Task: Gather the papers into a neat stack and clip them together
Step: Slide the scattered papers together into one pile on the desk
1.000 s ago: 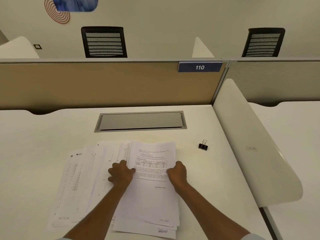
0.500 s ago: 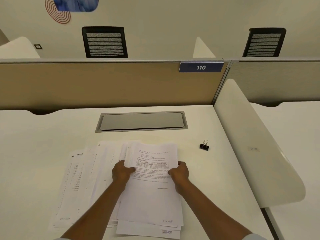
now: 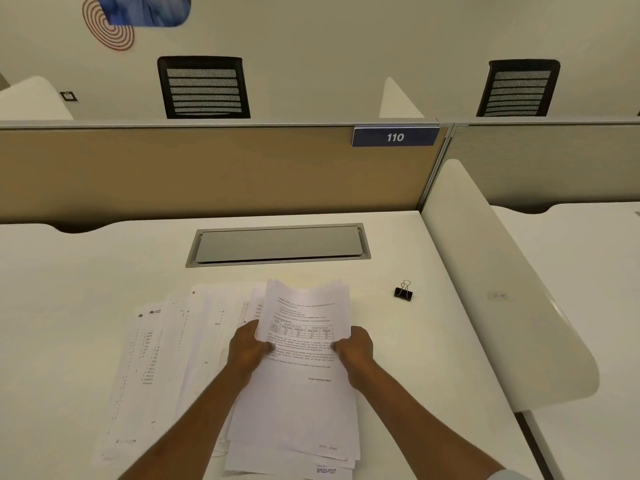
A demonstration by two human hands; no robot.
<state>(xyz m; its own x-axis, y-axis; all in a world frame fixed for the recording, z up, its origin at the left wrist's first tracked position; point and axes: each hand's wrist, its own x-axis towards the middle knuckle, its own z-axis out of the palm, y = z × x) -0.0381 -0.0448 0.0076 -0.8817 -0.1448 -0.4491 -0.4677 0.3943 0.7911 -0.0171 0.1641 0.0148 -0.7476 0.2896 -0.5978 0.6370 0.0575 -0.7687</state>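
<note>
papers point(image 3: 304, 368) in the middle of the white bench point(image 3: 69, 289) are gripped at both side edges, left hand point(image 3: 247, 349) and right hand point(image 3: 355, 351) each clamped on the top bundle, more sheets point(image 3: 166, 358) fanned out to the left, binder clip point(image 3: 403, 292) lying apart on the right.

Both forearms are bare from left hand point(image 3: 246, 351) and right hand point(image 3: 356, 351) back; a pale sleeve cuff point(image 3: 509, 475) shows at the near right.
</note>
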